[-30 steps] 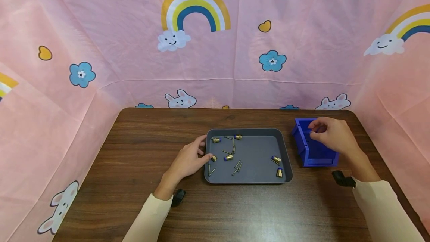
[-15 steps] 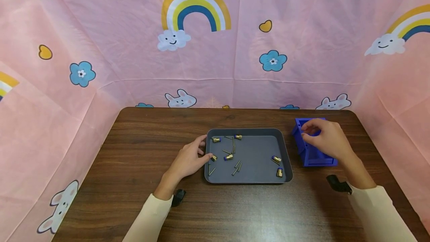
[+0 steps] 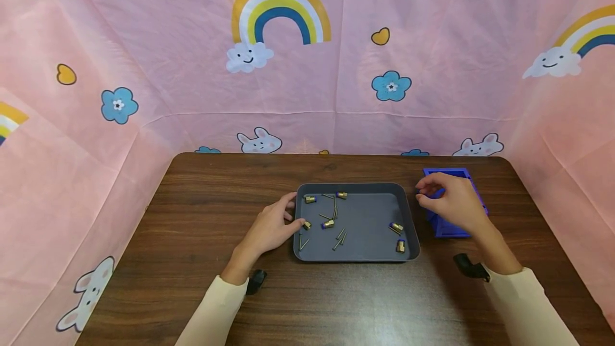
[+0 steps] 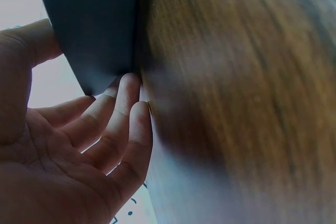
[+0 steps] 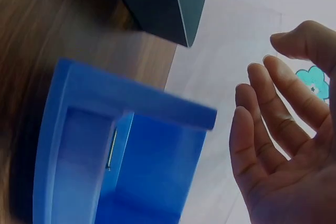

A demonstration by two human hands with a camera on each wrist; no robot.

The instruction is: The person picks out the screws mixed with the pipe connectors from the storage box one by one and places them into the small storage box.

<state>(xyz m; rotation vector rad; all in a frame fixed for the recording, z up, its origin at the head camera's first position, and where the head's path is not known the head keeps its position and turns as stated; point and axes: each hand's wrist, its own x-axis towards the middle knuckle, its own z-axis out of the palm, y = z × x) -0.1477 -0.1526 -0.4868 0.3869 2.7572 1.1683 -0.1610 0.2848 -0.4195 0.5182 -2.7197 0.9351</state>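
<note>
Surface (image 3: 355, 303) of dark wood carries a shallow grey tray (image 3: 365, 218) and, just to its right, a blue bin (image 5: 126, 90), the two likely set close for easy reach. The left hand (image 3: 271, 228) grips the tray's left wall, thumb inside and fingers outside, presumably to steady it. The right hand (image 3: 454, 199), loosely curved and holding nothing, hangs above the bin's left edge. Brass fittings (image 3: 328, 223) lie scattered in the tray among loose screws (image 3: 338, 244); at least one screw (image 5: 112, 150) lies inside the bin.

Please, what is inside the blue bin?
Inside the blue bin, one thin brass-coloured screw shows in the right wrist view. Part of the interior is hidden by the bin itself; in the head view, the right hand covers much of it.
</note>
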